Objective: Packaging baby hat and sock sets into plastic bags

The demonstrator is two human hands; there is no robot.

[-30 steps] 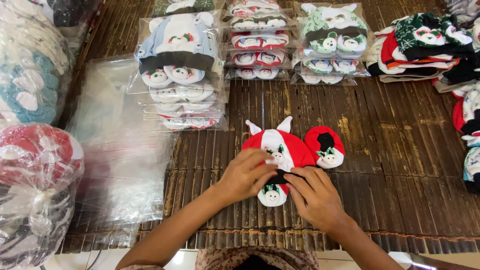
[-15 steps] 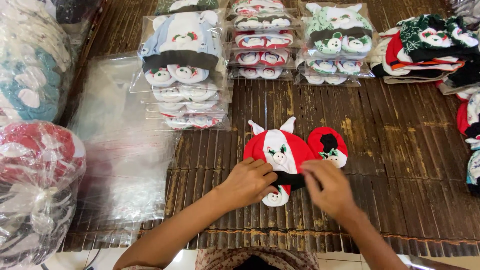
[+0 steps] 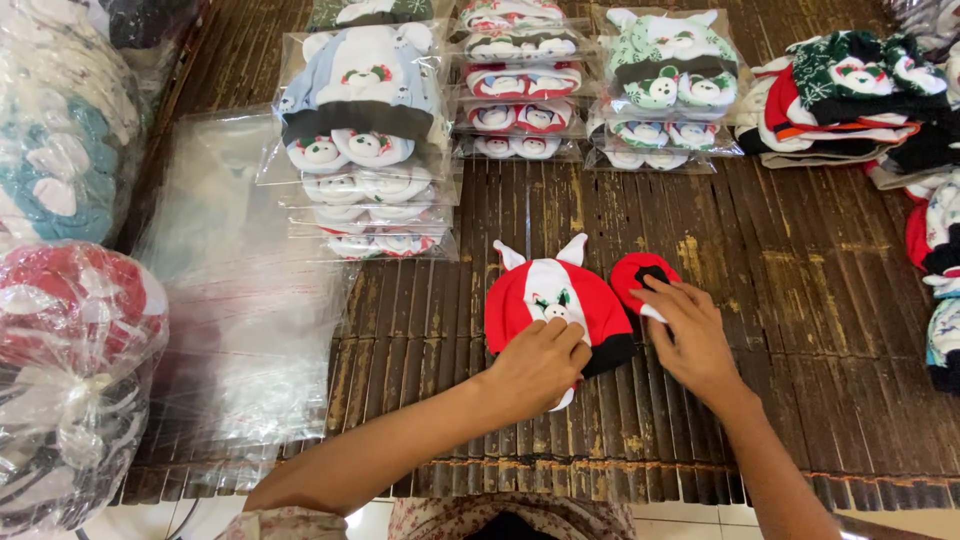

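Now red hat (image 3: 548, 296) under left hand (image 3: 535, 368); right hand (image 3: 692, 335) on mitten (image 3: 638, 276).

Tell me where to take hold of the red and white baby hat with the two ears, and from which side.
Take the red and white hat by its black band at the lower right, coming from the near edge of the slatted table. It lies flat, ears pointing away, and the band looks thickest, likely easiest to pinch. The left hand already presses its lower part; the right hand rests on the small red piece beside it.

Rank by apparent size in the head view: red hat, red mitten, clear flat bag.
1. Clear flat bag, largest by far.
2. Red hat, under the left hand.
3. Red mitten, partly covered by the right hand.
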